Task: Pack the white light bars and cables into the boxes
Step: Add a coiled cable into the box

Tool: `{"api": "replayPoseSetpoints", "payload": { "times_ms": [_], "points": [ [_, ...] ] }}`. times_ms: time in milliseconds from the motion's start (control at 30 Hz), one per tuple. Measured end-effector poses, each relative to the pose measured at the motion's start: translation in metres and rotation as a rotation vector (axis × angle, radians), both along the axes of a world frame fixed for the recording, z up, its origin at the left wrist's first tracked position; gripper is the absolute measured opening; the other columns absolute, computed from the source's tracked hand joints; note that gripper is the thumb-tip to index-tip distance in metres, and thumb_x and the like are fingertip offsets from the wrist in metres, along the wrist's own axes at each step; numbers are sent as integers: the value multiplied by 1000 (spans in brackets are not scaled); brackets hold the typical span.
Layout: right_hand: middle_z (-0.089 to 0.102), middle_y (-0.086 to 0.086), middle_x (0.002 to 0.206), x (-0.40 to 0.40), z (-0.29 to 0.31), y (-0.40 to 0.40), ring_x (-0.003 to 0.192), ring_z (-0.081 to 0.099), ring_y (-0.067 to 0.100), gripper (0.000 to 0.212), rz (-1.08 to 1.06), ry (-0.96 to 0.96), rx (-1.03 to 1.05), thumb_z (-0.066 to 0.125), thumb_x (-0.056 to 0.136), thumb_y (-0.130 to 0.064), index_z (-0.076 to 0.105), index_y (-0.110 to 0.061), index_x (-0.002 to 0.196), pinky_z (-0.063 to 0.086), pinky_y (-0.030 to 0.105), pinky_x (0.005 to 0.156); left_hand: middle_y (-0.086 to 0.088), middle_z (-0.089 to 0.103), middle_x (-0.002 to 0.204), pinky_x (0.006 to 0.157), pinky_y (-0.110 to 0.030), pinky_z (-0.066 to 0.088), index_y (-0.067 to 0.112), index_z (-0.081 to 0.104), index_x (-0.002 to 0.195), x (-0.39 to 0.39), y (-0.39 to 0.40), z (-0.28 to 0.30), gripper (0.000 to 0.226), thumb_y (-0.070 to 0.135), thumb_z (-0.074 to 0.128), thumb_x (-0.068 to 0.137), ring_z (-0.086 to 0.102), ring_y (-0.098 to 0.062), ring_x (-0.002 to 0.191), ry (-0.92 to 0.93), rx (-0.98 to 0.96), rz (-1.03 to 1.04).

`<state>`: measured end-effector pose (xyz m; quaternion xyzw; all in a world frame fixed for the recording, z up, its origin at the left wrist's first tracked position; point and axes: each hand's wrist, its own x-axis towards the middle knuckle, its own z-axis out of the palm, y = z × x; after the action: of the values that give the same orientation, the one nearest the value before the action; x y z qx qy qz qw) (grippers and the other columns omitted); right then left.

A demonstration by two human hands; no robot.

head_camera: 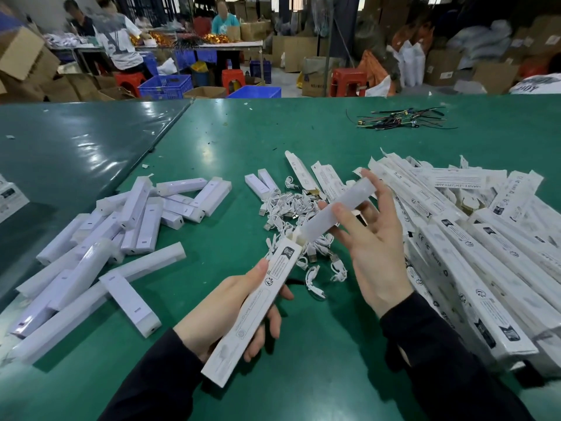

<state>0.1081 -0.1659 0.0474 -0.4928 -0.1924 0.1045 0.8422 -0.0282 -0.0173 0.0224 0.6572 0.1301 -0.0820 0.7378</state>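
Observation:
My left hand (230, 311) grips a long white printed box (252, 311), held slanted with its open end pointing up and right. My right hand (373, 250) holds a white light bar (340, 209) between thumb and fingers. The bar's lower end sits in the box's open mouth, and most of the bar still sticks out. A heap of white coiled cables (297, 217) lies on the green table just beyond my hands. Loose light bars (127, 235) are piled at the left. Many white boxes (473, 238) are stacked at the right.
The green table (212, 138) stretches ahead, with a bundle of dark wires (403, 118) at the far right. Two short white pieces (262, 182) lie beyond the cables. People sit at another table in the background among cardboard cartons, blue crates and red stools.

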Motion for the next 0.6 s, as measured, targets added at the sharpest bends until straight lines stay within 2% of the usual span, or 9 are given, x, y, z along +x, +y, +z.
{"api": "replayPoseSetpoints", "payload": {
  "times_ms": [100,167,233,367,467,600],
  "points": [
    [67,9,115,2,4,-5,98,71,22,58,-54,4,-31,66,87,-9,41,-25,137,57,32,86,-20,60,62,34,-20,41,9,69,94,-1,2,2,67,68,43,77,50,-20,31,-10,-11,-18],
    [73,1,103,5,10,-9,86,72,14,46,-3,4,-70,67,81,-19,51,-17,125,57,25,75,-18,60,62,34,-21,41,13,72,92,-2,3,4,65,69,43,76,50,-20,31,-19,-11,-18],
    [74,-4,100,6,12,-12,76,68,10,32,42,-76,-160,67,82,-22,64,-17,113,53,19,65,-17,60,62,35,-22,42,14,73,93,-2,4,3,63,68,45,77,49,-20,32,-41,-6,19],
    [75,-1,93,6,10,-11,62,65,11,20,102,-167,-286,76,78,-14,75,-18,98,48,14,56,-16,59,61,36,-22,43,13,74,97,-2,4,2,62,65,46,80,48,-19,34,-107,35,100],
    [76,5,87,7,8,-11,62,67,12,23,93,-174,-279,79,74,-1,74,-13,92,46,11,51,-16,58,60,36,-22,43,14,74,97,-2,4,3,60,64,46,80,48,-19,34,-142,36,132],
    [76,7,84,13,10,-16,60,66,9,22,77,-205,-295,82,69,-1,71,-13,86,45,11,49,-16,57,60,36,-23,43,13,74,98,-3,5,4,60,63,45,81,47,-19,34,-149,42,150]
  ]
}}
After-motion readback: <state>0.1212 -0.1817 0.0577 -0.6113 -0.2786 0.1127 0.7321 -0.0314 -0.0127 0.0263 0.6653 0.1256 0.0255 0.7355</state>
